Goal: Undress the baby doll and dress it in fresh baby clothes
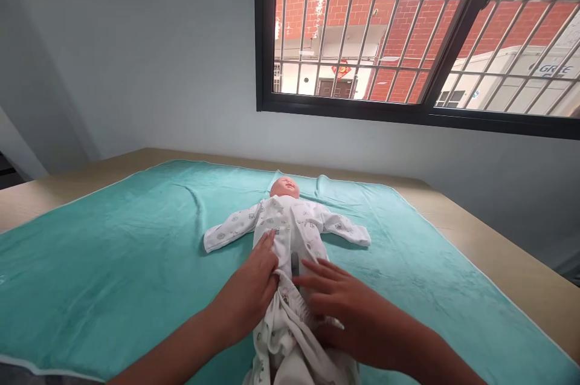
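Observation:
A baby doll [284, 187] lies on its back, its head toward the wall and its arms out to the sides. It wears a white top [277, 216] with small printed figures, and the front flaps part at the lower middle. White printed baby trousers [290, 321] are bunched over its lower body. My left hand [254, 285] pinches the trousers' waistband at the left side, its index finger stretched along the top. On the other side, my right hand [342, 303] rests over the waistband with its fingers apart. Part of the trousers is hidden beneath it.
A teal blanket [122, 246] with a white edge and some creases lies under the doll. It covers much of a light wooden table [489, 240]. Behind the table stand a pale wall [181, 58] and a dark-framed barred window [353, 107].

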`<state>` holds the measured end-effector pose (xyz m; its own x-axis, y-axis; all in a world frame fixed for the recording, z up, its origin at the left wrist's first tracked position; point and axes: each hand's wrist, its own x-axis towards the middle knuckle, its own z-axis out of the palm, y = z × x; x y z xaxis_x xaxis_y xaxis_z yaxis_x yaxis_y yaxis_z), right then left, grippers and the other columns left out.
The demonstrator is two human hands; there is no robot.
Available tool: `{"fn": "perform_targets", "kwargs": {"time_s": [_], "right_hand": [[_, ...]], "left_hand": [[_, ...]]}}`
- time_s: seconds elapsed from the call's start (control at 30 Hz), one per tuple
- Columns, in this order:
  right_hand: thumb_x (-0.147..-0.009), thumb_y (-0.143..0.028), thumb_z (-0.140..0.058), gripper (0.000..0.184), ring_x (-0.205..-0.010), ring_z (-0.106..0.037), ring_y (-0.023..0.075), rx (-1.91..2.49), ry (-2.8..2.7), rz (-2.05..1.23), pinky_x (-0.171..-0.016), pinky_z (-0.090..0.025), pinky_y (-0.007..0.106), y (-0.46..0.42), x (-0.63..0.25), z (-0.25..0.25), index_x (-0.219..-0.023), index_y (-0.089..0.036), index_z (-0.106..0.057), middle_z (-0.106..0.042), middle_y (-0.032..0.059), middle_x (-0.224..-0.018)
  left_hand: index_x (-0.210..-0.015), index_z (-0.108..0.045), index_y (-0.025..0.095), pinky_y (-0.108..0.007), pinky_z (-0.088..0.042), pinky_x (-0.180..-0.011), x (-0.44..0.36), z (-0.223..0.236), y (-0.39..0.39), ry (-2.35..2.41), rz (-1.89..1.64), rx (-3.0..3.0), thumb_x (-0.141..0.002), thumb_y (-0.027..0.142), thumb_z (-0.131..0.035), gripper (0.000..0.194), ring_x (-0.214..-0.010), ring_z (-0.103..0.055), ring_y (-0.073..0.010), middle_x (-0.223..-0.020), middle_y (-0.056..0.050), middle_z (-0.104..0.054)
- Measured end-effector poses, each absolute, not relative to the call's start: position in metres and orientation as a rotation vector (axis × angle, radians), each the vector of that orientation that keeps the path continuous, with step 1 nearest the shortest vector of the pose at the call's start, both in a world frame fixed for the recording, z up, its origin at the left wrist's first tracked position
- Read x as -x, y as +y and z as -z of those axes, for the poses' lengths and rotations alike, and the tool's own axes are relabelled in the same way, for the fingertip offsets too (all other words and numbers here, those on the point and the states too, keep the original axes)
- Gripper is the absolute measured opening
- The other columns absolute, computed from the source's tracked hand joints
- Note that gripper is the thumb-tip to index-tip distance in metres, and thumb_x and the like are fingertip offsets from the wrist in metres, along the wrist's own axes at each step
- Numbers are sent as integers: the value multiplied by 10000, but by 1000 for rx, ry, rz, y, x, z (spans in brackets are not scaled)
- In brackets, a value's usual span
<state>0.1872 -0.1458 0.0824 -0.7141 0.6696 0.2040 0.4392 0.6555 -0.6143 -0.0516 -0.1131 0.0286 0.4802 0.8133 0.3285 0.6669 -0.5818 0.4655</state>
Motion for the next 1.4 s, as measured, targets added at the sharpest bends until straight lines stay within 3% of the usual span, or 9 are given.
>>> {"fn": "perform_targets", "kwargs": {"time_s": [0.13, 0.27, 0.57, 0.7, 0.9, 1.0, 1.2, 1.27, 1.4], "right_hand": [[-871, -68, -566, 274, -1241, -562, 238, 768, -2560, -617, -1138, -372, 437, -143, -175, -82, -1048, -247, -674, -700, 56, -1125], [-956, -195, -504, 188, -1202, -582, 250, 899, -2502, -534, -1052, -467, 434, -131, -170, -68, -1079, -197, -647, -669, 115, -1179], [-934, -346, -510, 171, -1457, -234, 332, 1391, -2173, -553, -1154, -314, 565, -129, -190, -8, -872, -207, -588, -267, 103, -1583], [-944, -384, -482, 211, -1440, -298, 289, 1441, -2015, -838, -1102, -400, 452, -129, -203, -2, -811, -225, -520, -218, 65, -1606], [-792, -339, -707, 169, -1476, -188, 301, 1265, -2029, -1192, -1177, -244, 439, -126, -219, -29, -831, -221, -591, -190, 24, -1617], [-787, -344, -706, 207, -1468, -203, 308, 1189, -1925, -1176, -1102, -352, 401, -124, -218, -23, -733, -209, -558, -231, 39, -1601], [-844, -446, -623, 326, -1228, -477, 299, 1213, -1609, -988, -868, -447, 348, -106, -210, 2, -700, -223, -435, -627, 103, -1107], [-855, -478, -601, 338, -965, -557, 239, 1227, -1566, -921, -746, -441, 315, -95, -209, 6, -712, -224, -429, -614, 53, -902], [-872, -476, -568, 336, -618, -390, 132, 1260, -1446, -915, -561, -338, 259, -73, -203, 11, -715, -223, -413, -427, -44, -658]], "left_hand": [[-961, -553, 162, -555, -229, -1202, 50, -43, -114, 1105, -744, -2691, -899, 63, -384, 206, -1495, -101, -280, -1587, -94, -269], [-1118, -551, 178, -372, -344, -1183, 47, -50, -113, 813, -656, -2756, -863, 53, -424, 311, -1384, -405, -160, -1434, -80, -521], [-936, -583, 199, -529, -460, -1013, 55, -21, -120, 1553, -627, -2529, -932, 270, -440, 160, -1333, -453, -344, -1544, -99, -362], [-931, -544, 220, -439, -499, -758, 57, -25, -128, 1700, -437, -2174, -965, 479, -345, 328, -943, -640, -299, -1124, -100, -661], [-758, -474, 211, -309, -403, -707, 55, -22, -128, 1493, -694, -2007, -955, 471, -359, 345, -781, -531, -197, -841, -24, -571], [-712, -431, 211, -267, -363, -626, 54, -15, -125, 1432, -845, -1725, -919, 519, -415, 372, -693, -458, -166, -733, 11, -500], [-708, -417, 209, -257, -333, -622, 58, -9, -103, 1415, -1027, -1547, -884, 604, -458, 434, -682, -394, -152, -685, 41, -424], [-718, -420, 210, -257, -318, -616, 59, -12, -91, 1400, -1052, -1623, -897, 594, -450, 424, -670, -386, -148, -677, 47, -417], [-716, -416, 210, -262, -293, -602, 60, -26, -74, 1375, -1042, -1867, -925, 540, -435, 391, -629, -392, -141, -644, 55, -436]]}}
